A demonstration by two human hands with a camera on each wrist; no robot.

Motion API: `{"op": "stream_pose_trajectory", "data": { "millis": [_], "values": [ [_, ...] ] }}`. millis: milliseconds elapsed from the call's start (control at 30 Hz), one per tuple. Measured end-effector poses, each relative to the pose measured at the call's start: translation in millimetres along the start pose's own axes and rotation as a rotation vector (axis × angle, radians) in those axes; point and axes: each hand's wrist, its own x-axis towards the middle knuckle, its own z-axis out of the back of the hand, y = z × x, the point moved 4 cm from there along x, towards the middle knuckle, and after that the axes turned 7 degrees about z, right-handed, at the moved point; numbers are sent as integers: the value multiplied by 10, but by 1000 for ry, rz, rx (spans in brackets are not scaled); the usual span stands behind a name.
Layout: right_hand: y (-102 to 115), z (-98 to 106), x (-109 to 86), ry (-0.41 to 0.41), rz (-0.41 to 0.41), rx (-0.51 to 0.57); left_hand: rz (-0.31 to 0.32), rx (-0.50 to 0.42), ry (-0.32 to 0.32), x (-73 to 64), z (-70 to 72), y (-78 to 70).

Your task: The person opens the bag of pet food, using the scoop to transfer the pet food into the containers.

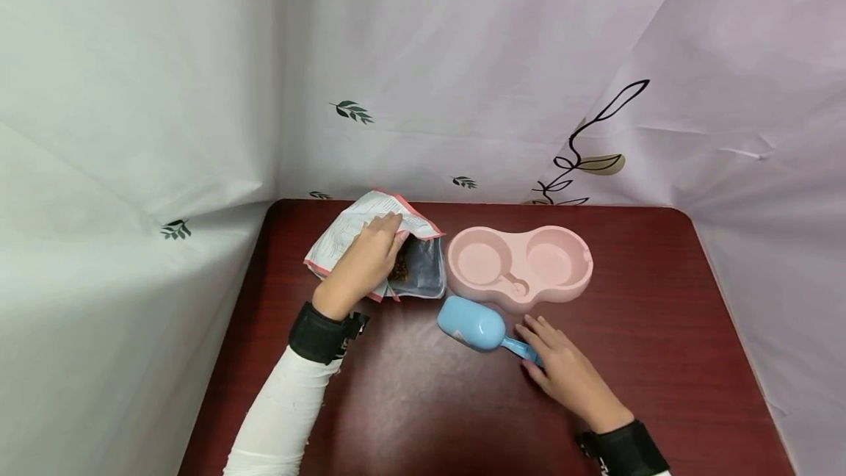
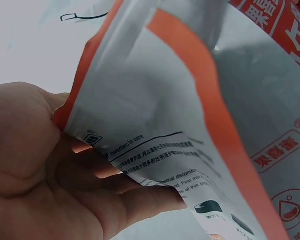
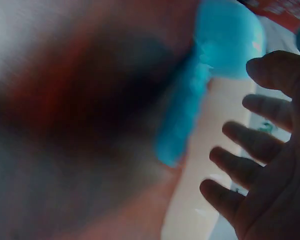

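Left of the pink bowl (image 1: 520, 244), the left hand (image 1: 366, 259) grips the opened bag (image 1: 340, 237); in front of the bowl, the right hand (image 1: 568, 372), spread, adjoins the blue scoop (image 1: 472, 323). Hard tugging might spill the bag's contents (image 1: 399, 270).

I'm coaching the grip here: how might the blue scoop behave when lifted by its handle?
The blue scoop looks glossy, so it may feel slippery. Its scooping end is wider than its handle, so that end could dip. Its smooth, moulded shape suggests it's stiff.
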Motion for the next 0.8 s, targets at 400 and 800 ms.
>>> {"op": "stream_pose_trajectory", "data": {
  "millis": [400,800],
  "values": [
    [21,-269,-13,-66,-23,-85,-1,0,2,-25,-32,-19],
    [10,-323,-22,-90,-14,-91,18,5,15,-19,-32,-2]
  ]
}}
